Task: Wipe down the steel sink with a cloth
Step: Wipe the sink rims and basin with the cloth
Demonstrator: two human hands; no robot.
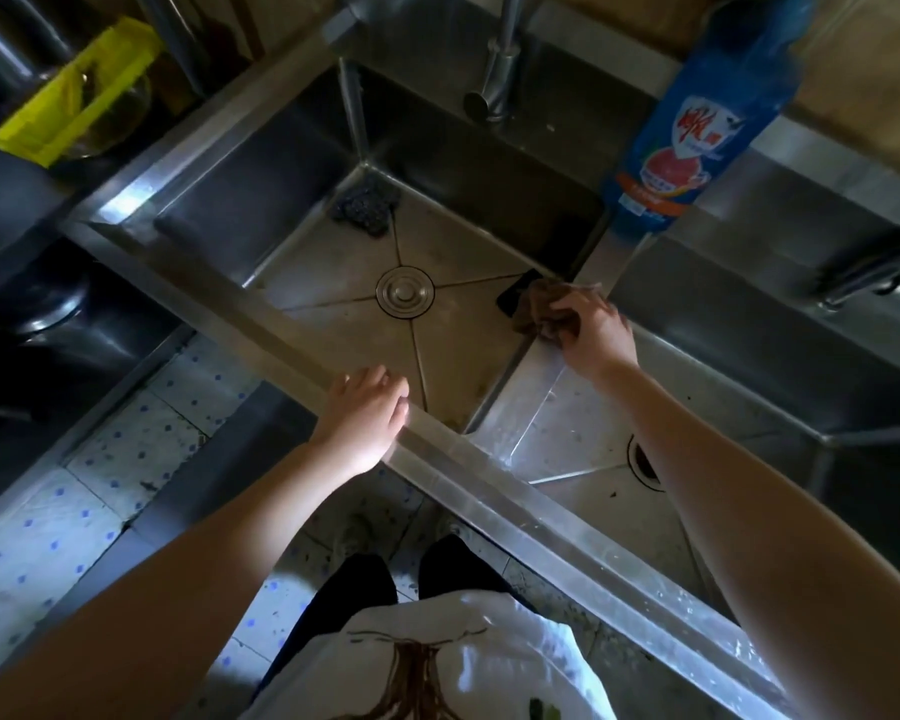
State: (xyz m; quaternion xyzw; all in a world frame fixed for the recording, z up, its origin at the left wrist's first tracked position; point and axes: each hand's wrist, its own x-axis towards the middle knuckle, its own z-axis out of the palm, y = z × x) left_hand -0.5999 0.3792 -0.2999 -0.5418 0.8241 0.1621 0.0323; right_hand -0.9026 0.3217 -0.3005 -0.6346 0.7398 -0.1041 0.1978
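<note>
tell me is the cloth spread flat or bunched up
Bunched up. The brown cloth sits crumpled in the right hand, pressed on the steel divider between the two basins, folds showing past the fingers.

Place: a kitchen, at the washing-up station.
Main sign: a double-basin steel sink (302,356) with a round drain.
Above the sink: a steel tap (497,70).
On the divider between the basins: a blue dish-soap bottle (697,122).
In the far corner of the left basin: a steel-wool scourer (367,202).
Below the sink's front rim: a tiled floor (74,511) with blue dots.
</note>
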